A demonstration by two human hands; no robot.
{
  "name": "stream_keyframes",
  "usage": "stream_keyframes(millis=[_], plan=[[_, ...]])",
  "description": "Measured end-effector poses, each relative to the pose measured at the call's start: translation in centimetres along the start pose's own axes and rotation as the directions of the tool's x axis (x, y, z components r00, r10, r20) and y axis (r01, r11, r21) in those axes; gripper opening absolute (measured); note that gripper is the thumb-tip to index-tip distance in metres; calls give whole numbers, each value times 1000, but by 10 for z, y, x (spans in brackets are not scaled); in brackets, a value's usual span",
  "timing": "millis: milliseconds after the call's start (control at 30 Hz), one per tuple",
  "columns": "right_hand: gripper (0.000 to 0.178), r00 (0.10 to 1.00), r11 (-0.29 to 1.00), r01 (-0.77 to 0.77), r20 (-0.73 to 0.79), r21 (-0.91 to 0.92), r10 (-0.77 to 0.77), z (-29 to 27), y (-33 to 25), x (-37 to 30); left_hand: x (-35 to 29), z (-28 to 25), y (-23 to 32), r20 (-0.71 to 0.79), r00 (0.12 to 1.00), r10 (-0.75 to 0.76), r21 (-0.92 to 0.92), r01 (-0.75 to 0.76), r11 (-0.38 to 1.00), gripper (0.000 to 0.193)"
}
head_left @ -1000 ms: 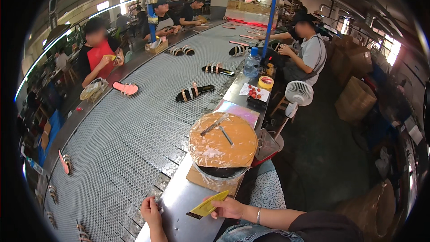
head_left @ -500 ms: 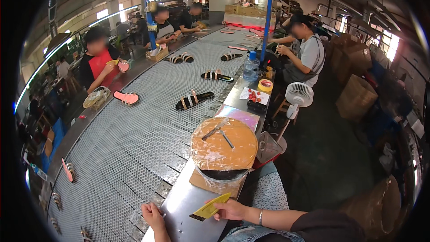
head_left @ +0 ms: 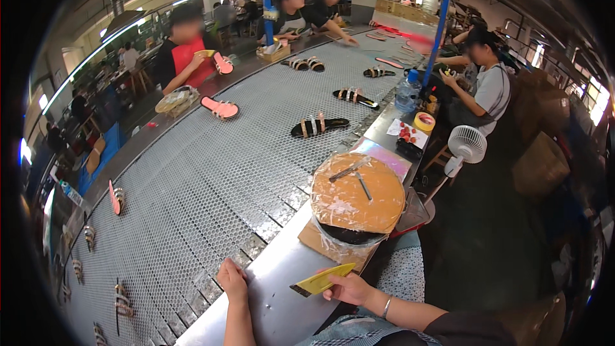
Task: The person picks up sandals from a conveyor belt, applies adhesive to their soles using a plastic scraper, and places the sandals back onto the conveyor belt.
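Yellow brush [head_left: 322,280] gripped in the right hand [head_left: 349,289], dark bristles angled toward the left, a worker sits at a metal surface [head_left: 282,304] beside a mesh conveyor [head_left: 211,160]. The hands are well apart: the left [head_left: 232,280] lies loosely curled near the conveyor's edge, and whether it holds anything cannot be told. Just beyond the brush, a round orange-topped container [head_left: 336,202], partly wrapped in clear film, rests over a piece of cardboard [head_left: 310,238], two slim tools [head_left: 362,187] on its top. Strappy sandals [head_left: 319,127], black and pink, dot the mesh, while a co-worker in red and black [head_left: 195,67] handles a pink one across the line.
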State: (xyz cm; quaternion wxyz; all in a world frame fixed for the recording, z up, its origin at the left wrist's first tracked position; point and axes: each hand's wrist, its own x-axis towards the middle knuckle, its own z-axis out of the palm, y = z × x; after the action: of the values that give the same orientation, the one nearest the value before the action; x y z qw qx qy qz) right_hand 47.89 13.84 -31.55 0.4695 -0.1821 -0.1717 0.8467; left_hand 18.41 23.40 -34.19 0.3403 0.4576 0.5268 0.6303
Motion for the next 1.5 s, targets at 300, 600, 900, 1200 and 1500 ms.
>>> stream_keyframes(millis=[300, 600, 900, 1200, 1500], plan=[[36, 996, 994, 47, -67, -98, -54, 5, 1, -14, 2, 6, 16, 12, 998, -62, 23, 62, 998, 27], [32, 946, 962, 252, -183, -105, -268, 22, -24, -74, 121, 106, 86, 675, 738, 24, 438, -426, 791, 28], [30, 873, 917, 390, -282, -86, -398, 18, -57, -95, 223, 296, 88, 719, 639, -273, 198, 188, 962, 43], [31, 765, 817, 574, -322, -50, -558, 18, -87, -114, 242, 424, 45, 663, 659, -355, 316, 183, 931, 42], [26, 788, 899, 438, -470, -29, -399, 43, -90, -114, 246, 256, 48, 436, 811, 390, 376, -558, 740, 23]])
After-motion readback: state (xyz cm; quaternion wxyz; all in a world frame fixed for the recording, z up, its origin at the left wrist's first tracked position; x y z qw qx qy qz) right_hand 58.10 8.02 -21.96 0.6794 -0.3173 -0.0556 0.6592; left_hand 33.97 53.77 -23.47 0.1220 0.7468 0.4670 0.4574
